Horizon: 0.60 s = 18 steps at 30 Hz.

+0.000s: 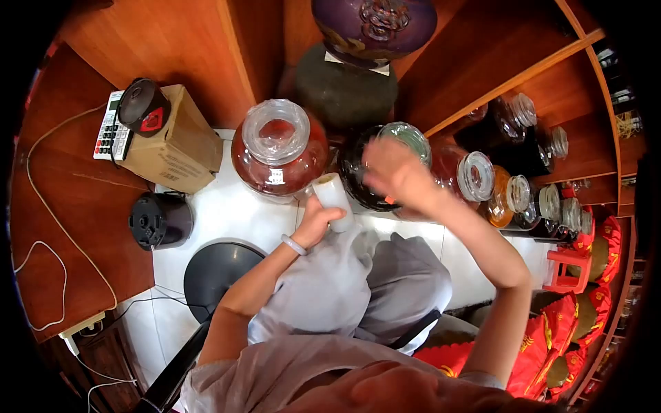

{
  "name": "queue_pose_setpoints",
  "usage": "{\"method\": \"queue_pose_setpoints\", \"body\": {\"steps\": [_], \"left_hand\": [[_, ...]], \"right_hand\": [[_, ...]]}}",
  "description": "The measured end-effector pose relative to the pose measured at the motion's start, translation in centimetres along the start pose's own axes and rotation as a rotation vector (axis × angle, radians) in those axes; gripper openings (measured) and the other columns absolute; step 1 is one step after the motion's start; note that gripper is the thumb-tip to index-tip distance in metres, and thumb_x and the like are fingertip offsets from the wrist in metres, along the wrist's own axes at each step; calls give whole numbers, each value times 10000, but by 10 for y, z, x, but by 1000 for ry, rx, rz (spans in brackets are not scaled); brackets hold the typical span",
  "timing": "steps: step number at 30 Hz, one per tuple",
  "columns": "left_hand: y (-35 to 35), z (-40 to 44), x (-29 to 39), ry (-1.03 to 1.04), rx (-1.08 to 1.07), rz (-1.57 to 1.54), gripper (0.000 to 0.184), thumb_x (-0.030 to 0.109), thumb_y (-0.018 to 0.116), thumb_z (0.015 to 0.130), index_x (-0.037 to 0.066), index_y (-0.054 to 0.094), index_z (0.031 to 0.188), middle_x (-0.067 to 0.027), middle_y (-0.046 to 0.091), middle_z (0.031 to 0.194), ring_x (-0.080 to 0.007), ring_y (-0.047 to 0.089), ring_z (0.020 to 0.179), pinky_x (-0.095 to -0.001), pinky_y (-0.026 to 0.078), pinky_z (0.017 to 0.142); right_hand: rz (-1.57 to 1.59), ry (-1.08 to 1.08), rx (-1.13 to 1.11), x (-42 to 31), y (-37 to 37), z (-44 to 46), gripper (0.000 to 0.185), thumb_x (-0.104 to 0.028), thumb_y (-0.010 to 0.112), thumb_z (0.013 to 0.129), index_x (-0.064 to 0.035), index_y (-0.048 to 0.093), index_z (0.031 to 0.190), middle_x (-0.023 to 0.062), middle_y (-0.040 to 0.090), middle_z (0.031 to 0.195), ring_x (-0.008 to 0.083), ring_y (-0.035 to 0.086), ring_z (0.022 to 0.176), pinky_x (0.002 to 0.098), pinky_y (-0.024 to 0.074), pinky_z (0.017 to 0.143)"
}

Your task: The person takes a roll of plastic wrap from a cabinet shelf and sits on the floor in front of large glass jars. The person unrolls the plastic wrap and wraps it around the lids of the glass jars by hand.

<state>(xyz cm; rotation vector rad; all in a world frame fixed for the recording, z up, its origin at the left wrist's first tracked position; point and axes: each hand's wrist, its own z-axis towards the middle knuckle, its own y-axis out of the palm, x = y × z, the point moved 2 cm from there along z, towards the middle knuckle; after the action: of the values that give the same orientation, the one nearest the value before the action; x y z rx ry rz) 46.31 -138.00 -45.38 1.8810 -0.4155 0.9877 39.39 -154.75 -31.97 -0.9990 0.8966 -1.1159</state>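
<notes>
From my remote station, I had the left hand (321, 221) clamped around a roll of translucent plastic film (334, 199), its open cardboard core facing up, just above the wearer's grey trousers (323, 282). A pale bangle (294, 244) circled that wrist. The right hand (399, 172) was over a dark glass jar (353, 167) with a greenish lid (411, 140); motion blurred its fingers, so I could not tell whether they were apart or together, or whether they touched the lid. Near the roll, I saw a round glass jar of reddish liquid (246, 160), clear film over its mouth. More lidded glass jars (475, 176) ran off to the right. To the left, a black device (141, 107) sat on a cardboard box (165, 155), beside a calculator (110, 131).
</notes>
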Motion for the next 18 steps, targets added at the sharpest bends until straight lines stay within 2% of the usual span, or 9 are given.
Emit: {"method": "queue_pose_setpoints", "body": {"steps": [1,3,6,9,11,13,15,16,18], "left_hand": [[2,3,-4,-41,-64,-18,370,-9,553,634,-31,512,1001,-116,590,910,-215,585,859,-342,477,776],[9,6,-7,-89,-148,-19,367,-9,549,635,-36,508,998,-125,589,909,-224,584,865,-351,479,776],[20,7,3,-96,-177,14,422,-23,547,626,-39,488,1044,-120,577,922,-223,578,881,-348,478,783],[15,11,11,-81,-139,-2,489,-32,544,610,-39,471,1094,-107,570,933,-221,578,880,-348,471,798],[15,16,23,-74,-146,49,560,-33,540,579,-36,462,1133,-109,552,1001,-213,561,931,-344,460,815],[22,24,39,86,-146,55,611,-21,538,553,-25,455,1159,-125,522,1085,-213,529,1003,-342,451,837],[32,31,49,32,-197,103,726,-7,534,539,-7,406,1254,-126,481,1167,-208,502,1052,-334,442,851],[38,35,51,63,-223,107,785,-3,536,538,10,358,1303,-109,483,1152,-199,506,1035,-333,440,854],[50,43,51,105,-264,161,926,6,545,534,59,227,1402,-59,481,1094,-164,508,996,-316,427,870]], "right_hand": [[4,71,115,21,-7,10,408,-220,662,732,-18,560,1072,147,542,1131,319,485,1089,406,387,939],[-143,307,155,48,-2,11,414,-289,602,798,-10,552,1101,147,509,1193,315,434,1154,417,330,986],[-69,371,58,52,39,-9,395,-313,514,870,-14,543,1127,139,491,1233,300,377,1223,449,215,1060],[221,249,-46,53,17,-15,343,-288,471,894,-16,579,1070,136,539,1172,299,415,1195,449,245,1046],[228,320,278,63,-18,-24,323,-243,434,923,-2,588,1073,147,554,1167,278,440,1188,393,293,1026],[810,899,687,80,-35,-49,385,-269,390,946,21,538,1150,155,512,1233,251,413,1218,345,274,1036],[673,931,719,103,-8,-77,533,-392,305,953,20,437,1264,136,441,1313,218,348,1263,335,213,1066],[666,927,642,101,15,-85,506,-342,371,946,45,398,1272,171,400,1338,253,340,1268,332,234,1056],[391,830,378,80,39,-79,601,-410,425,907,46,365,1293,207,332,1369,294,271,1304,365,195,1074]]}}
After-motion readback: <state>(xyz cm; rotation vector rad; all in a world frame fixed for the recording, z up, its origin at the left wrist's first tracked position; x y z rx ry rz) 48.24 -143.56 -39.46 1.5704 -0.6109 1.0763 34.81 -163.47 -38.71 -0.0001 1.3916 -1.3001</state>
